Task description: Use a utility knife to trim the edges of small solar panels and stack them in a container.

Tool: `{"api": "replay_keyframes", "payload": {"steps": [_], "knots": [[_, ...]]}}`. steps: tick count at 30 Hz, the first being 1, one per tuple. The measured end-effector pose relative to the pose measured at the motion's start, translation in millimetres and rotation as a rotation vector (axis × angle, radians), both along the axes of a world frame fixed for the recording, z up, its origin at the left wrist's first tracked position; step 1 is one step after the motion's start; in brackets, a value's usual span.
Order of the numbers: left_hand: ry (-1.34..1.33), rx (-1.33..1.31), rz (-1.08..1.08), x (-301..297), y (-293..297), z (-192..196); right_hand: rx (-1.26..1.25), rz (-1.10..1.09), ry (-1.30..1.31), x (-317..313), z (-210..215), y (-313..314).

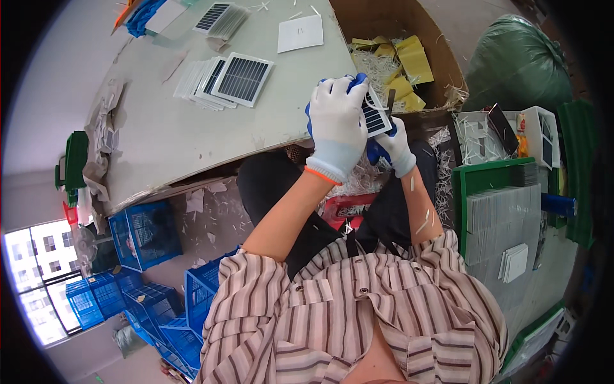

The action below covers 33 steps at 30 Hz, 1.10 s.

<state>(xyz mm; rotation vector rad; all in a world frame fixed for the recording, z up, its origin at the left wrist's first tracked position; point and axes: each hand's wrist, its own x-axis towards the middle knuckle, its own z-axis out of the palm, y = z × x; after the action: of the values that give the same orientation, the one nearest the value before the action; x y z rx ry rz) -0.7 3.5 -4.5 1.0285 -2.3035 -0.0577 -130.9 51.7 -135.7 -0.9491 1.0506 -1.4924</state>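
A small solar panel (375, 118) with dark cells and a white border is tilted up over the table's right corner. My left hand (339, 118), in a white glove with a blue palm, grips its left side. My right hand (395, 146), gloved alike, is closed at the panel's lower right, around what looks like a knife; its dark narrow blade (391, 98) stands up along the panel's edge. A thin white strip curls off near the blade. The fingertips of the right hand are partly hidden.
Fanned panels (243, 78) and another stack (220, 20) lie on the pale table (153, 137), with a white card (300, 34). Beyond is a cardboard box (441, 45) of white trimmings and yellow pieces. A green crate (470, 168) of stacked panels stands right; blue crates (144, 237) stand left.
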Motion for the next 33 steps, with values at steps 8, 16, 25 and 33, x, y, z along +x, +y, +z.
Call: {"api": "replay_keyframes", "payload": {"steps": [8,16,25,33], "knots": [[0.046,-0.047,0.100,-2.4,-2.4,-2.2,0.063,-0.129,-0.164,40.9,8.4,55.4],[-0.094,-0.048,0.053,-7.7,-5.9,-0.9,-0.288,-0.195,-0.542,50.2,-18.3,-45.2],[-0.194,-0.005,0.080,12.6,-9.5,9.7,-0.058,-0.063,-0.097,18.9,-14.4,-7.3],[0.121,-0.015,-0.068,0.9,-8.8,-7.3,0.016,0.048,-0.026,24.3,12.6,18.6]]}}
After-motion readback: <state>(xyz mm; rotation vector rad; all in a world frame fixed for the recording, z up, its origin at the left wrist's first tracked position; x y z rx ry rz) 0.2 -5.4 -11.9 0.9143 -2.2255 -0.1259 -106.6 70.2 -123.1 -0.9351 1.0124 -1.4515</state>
